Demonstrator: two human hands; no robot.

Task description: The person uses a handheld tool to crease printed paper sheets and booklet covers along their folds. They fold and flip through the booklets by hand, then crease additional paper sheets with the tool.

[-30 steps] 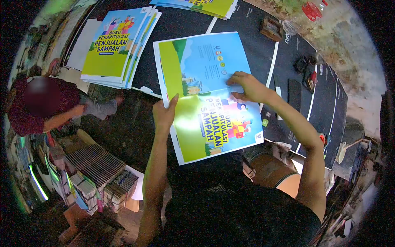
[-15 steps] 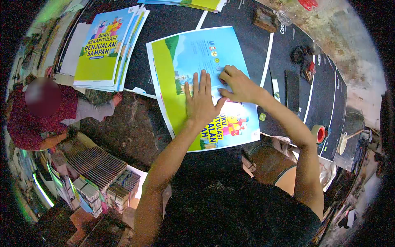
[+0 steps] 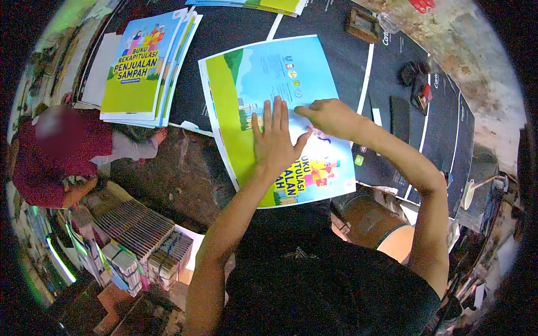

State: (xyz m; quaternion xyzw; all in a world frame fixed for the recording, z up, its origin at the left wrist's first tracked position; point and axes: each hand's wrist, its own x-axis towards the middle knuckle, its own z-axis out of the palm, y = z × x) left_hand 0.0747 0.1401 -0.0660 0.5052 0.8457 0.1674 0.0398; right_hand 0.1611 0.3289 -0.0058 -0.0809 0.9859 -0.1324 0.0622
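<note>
A large printed cover sheet (image 3: 255, 78), blue and lime green with yellow title lettering, lies slightly turned on the black work surface. Flat on its middle rests my left hand (image 3: 276, 137), fingers stretched and thumb out to the side. Just right of it, my right hand (image 3: 333, 119) is closed, knuckles up, and touches the sheet near the fold area between the two printed halves. Whatever may be inside its curled fingers is hidden. Both hands cover part of the printed text and pictures.
A stack of similar covers (image 3: 131, 98) lies to the left, with more sheets (image 3: 269, 5) at the far edge. A wooden block (image 3: 361, 25) and a dark bar (image 3: 399, 119) lie right. A person in maroon (image 3: 61, 157) sits left, near bundled stacks (image 3: 134, 224).
My right hand has turned and shifted slightly right and nearer to me, its fingers still curled. My left hand stays flat in place, and the sheet lies almost unmoved.
</note>
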